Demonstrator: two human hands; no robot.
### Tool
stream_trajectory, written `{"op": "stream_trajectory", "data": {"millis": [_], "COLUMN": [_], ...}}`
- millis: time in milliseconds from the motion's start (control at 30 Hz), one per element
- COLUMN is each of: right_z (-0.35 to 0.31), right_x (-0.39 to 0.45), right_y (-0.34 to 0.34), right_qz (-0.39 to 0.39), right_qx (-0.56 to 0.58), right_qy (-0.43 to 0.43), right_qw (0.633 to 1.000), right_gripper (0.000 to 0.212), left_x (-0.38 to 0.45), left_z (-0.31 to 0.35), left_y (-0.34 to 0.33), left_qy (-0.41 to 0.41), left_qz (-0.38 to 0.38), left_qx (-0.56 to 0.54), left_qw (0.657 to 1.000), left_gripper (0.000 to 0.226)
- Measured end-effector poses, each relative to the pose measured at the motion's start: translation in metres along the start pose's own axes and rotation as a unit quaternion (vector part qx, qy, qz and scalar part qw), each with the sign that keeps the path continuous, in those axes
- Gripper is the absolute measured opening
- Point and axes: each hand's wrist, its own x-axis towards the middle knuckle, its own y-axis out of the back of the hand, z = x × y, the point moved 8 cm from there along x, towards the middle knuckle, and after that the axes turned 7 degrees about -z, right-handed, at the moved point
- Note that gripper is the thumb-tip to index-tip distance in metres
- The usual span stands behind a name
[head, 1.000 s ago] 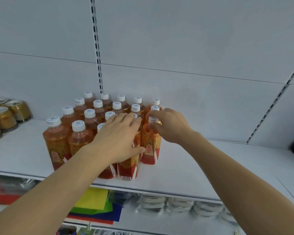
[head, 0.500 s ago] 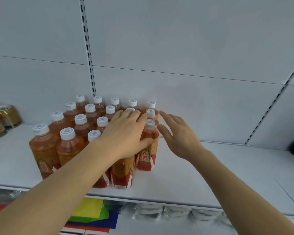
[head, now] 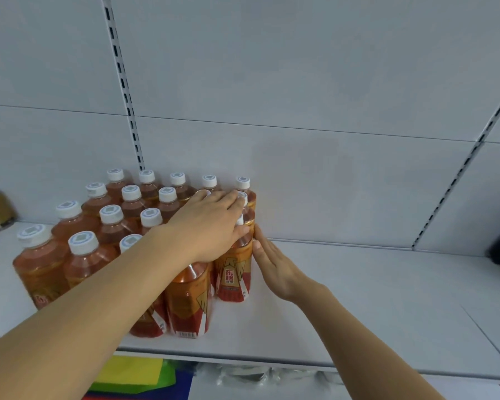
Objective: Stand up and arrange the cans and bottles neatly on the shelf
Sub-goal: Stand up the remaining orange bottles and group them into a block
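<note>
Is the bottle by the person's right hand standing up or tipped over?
Standing up. The bottle rests on its base on the shelf, cap upward, its label reading upright, with the right hand flat against its side.

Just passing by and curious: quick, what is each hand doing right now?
Left hand: open, fingers straight, resting flat on the bottle caps.
Right hand: open, straight fingers pressing the side of the rightmost front bottle.

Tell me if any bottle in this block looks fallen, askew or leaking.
Nothing stands out. The bottles all stand upright with caps on, packed in rows on the shelf. The left hand lies across the tops; the right hand presses flat against the block's right side.
</note>
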Motion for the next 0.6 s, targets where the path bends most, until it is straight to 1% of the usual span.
{"op": "stream_trajectory", "data": {"millis": [100, 167, 267, 333, 400, 467, 600], "right_z": [-0.001, 0.004, 0.021, 0.025, 0.023, 0.019, 0.013], "right_x": [-0.003, -0.005, -0.003, 0.004, 0.013, 0.021, 0.029], "right_y": [0.004, 0.011, 0.023, 0.028, 0.031, 0.033, 0.032], "right_qz": [-0.013, -0.026, -0.051, -0.072, -0.088, -0.093, -0.099], "right_qx": [0.007, -0.013, -0.069, -0.106, -0.128, -0.126, -0.130], "right_qy": [0.006, 0.000, -0.028, -0.031, -0.019, -0.001, 0.042], "right_qw": [1.000, 1.000, 0.996, 0.991, 0.988, 0.988, 0.986], "right_gripper": [0.061, 0.067, 0.095, 0.113, 0.124, 0.125, 0.120], "left_x": [0.001, 0.002, 0.003, 0.003, 0.003, 0.004, 0.004], "left_z": [0.001, 0.000, -0.003, -0.004, -0.005, -0.006, -0.007], "left_y": [0.002, 0.002, 0.002, 0.002, 0.002, 0.002, 0.002], "left_qy": [-0.003, -0.005, 0.000, 0.000, -0.001, 0.000, 0.003], "left_qz": [-0.014, -0.023, -0.037, -0.044, -0.050, -0.059, -0.073], "left_qx": [0.004, 0.007, 0.002, 0.003, 0.008, 0.012, 0.008], "left_qw": [1.000, 1.000, 0.999, 0.999, 0.999, 0.998, 0.997], "left_gripper": [0.073, 0.077, 0.082, 0.083, 0.084, 0.083, 0.082]}}
